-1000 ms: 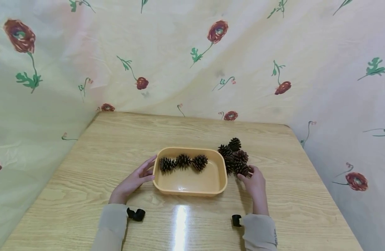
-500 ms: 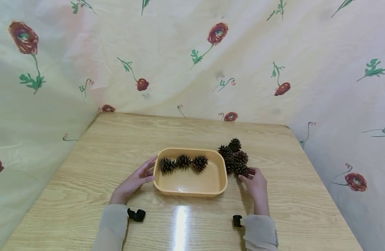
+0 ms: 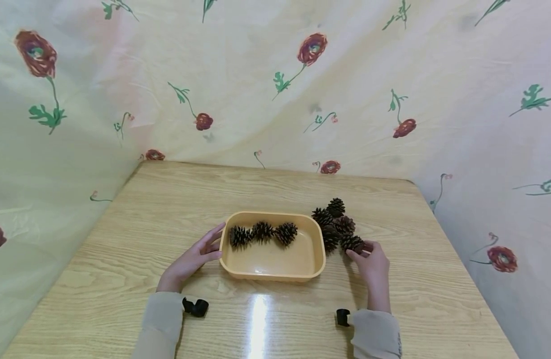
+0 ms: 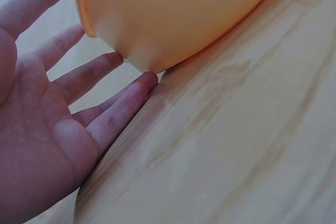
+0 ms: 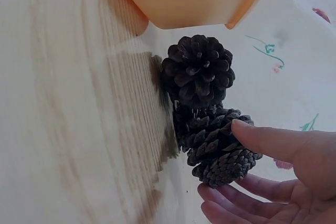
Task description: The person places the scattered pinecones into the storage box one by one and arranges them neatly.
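My right hand (image 3: 373,263) pinches a dark brown pine cone (image 5: 223,150) between thumb and fingers, at the near right of a small heap. Another pine cone (image 5: 199,69) sits beside it, close to the container wall. My left hand (image 3: 192,259) touches the left end of a yellow plastic container (image 3: 271,275), its fingers nearly straight and spread. In the left wrist view the fingertips (image 4: 149,78) meet the container's outer side. Inside the container three pine cones (image 3: 263,231) lie in a row along the far side.
The heap of pine cones (image 3: 344,225) stands just right of the container on a wooden table (image 3: 203,189). A flowered cloth (image 3: 257,65) hangs behind the table and along both sides. Black wrist mounts (image 3: 198,307) show at both sleeves.
My right hand has moved slightly right and nearer with the pinched pine cone, opening a small gap from the heap. The left hand and the container have stayed in place.
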A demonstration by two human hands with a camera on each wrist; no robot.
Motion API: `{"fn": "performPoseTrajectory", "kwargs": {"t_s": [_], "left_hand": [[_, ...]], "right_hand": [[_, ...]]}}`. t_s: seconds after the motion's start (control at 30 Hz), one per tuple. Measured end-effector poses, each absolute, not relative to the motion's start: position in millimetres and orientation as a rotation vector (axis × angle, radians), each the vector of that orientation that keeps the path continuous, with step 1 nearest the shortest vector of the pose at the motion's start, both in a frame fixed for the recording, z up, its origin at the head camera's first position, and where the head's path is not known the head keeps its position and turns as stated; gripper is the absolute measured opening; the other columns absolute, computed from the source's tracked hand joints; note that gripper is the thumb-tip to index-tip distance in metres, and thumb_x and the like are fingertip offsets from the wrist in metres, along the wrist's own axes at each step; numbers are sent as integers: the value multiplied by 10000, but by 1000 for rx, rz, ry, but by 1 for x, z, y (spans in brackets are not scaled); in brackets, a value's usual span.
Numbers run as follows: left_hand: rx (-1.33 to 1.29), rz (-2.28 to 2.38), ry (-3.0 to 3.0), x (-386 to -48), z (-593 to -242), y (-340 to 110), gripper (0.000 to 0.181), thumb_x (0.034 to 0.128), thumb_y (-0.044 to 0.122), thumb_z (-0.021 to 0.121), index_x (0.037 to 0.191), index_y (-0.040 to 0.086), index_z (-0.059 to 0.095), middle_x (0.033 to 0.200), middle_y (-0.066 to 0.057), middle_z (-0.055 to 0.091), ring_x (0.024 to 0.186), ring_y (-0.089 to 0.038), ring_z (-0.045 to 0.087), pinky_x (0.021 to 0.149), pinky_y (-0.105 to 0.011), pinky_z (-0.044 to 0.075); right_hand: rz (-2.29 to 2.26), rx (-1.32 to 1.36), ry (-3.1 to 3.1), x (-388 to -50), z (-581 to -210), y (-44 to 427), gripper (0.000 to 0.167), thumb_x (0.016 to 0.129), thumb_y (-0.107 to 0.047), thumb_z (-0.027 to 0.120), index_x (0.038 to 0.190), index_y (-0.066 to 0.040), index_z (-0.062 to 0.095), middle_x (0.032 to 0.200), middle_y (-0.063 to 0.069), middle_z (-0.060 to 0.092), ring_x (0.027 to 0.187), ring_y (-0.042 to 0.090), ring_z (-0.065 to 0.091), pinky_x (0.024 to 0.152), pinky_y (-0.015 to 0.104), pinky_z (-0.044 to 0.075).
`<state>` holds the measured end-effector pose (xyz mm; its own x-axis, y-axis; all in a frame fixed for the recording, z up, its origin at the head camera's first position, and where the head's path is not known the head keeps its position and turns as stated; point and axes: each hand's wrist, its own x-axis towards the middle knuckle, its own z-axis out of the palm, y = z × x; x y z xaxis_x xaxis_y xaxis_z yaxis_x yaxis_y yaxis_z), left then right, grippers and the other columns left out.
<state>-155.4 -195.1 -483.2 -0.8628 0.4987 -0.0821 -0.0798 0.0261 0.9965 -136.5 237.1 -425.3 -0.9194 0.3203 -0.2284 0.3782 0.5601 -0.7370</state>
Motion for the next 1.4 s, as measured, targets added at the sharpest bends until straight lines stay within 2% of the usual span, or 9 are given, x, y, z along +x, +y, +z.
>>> {"fn": "performPoseTrajectory", "kwargs": {"t_s": [0.3,0.83,1.4], "left_hand": [[411,1892,1898,-155,-484,-196,730,979,128,557,1562,300,153,1620,-149,149,1452,-422,236,1176,-585,190],[470,1908,1892,-158,-488,-196,727,980,121,554,1565,277,151,1616,-156,161,1447,-427,244,1164,-592,206],[478,1913,1891,-157,-488,-195,719,983,99,538,1565,270,151,1616,-162,161,1443,-432,249,1163,-590,211]], "right_hand": [[-1411,663,2733,-132,-419,236,661,912,-166,654,1419,98,321,1412,333,420,1274,459,482,1027,526,443],[-1479,616,2818,-129,-405,226,663,900,-194,677,1409,83,356,1391,322,444,1268,450,484,1072,501,420],[-1446,567,2848,-126,-394,208,645,881,-203,712,1369,71,392,1371,302,476,1269,433,496,1066,490,431]]}}
